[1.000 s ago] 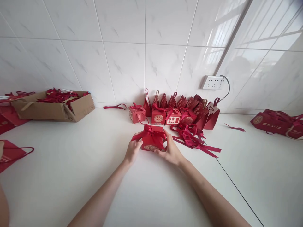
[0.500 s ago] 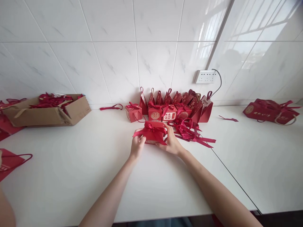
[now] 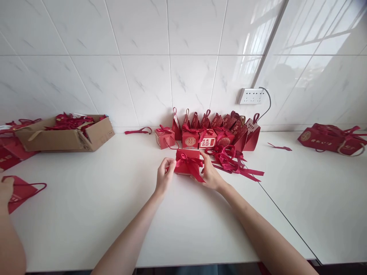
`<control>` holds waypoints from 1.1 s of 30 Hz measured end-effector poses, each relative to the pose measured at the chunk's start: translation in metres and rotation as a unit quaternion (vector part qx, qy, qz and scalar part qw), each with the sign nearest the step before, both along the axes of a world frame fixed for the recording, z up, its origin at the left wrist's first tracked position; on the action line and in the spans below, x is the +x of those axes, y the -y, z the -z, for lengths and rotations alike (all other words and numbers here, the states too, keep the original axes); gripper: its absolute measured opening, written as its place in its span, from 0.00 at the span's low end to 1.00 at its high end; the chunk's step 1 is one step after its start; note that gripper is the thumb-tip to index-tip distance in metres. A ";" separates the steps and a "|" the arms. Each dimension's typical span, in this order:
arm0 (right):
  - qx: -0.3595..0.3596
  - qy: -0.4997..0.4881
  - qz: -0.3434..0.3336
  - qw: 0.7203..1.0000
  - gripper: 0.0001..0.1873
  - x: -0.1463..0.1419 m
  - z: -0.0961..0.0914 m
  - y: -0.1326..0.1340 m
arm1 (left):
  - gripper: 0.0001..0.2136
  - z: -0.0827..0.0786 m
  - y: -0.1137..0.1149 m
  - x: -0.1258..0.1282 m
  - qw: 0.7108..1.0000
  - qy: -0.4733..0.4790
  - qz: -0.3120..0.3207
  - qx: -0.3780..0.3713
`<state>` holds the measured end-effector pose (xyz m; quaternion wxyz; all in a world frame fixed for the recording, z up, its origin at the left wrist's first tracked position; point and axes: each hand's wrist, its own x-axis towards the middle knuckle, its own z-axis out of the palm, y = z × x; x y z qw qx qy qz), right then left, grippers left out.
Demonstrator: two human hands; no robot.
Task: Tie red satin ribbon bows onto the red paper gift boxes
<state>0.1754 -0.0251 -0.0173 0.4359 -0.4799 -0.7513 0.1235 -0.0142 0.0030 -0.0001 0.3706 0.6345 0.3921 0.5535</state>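
A small red gift box (image 3: pixel 187 154) with a ribbon bow (image 3: pixel 187 160) on it sits on the white table in front of me. My right hand (image 3: pixel 210 172) grips the box along its right side, thumb near the top edge. At the box's left side, my left hand (image 3: pixel 165 173) is closed, its fingertips pinching the bow's left ribbon end. The bow's other tail hangs down over the front right. Just right of my right hand lies a tangle of loose red ribbons (image 3: pixel 229 156). Behind the box stand several finished red boxes (image 3: pixel 190 142) with bows.
Taller red boxes with loops (image 3: pixel 252 135) line the tiled wall below a power strip (image 3: pixel 252 96). A cardboard box (image 3: pixel 54 141) full of ribbons stands left. Another person's hand (image 3: pixel 5 193) holds a red box (image 3: pixel 21 191) at far left. A large red box (image 3: pixel 329 139) lies right.
My left hand has shifted from the box's side to the ribbon end, and the bow's right tail now drapes lower. The other person's hand has come into view on the red box at left.
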 end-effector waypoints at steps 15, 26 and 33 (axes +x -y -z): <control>0.000 -0.017 0.058 0.998 0.52 0.007 0.009 -0.007 | 0.08 -0.003 0.003 -0.002 0.999 -0.045 0.022 -0.015; -0.022 -0.022 0.062 0.998 0.52 0.017 0.006 -0.008 | 0.08 -0.021 0.004 -0.019 0.894 -0.239 0.324 -0.197; -0.013 -0.008 0.008 1.000 0.48 0.012 0.005 -0.006 | 0.11 -0.026 -0.013 -0.030 0.988 -0.095 0.029 -0.118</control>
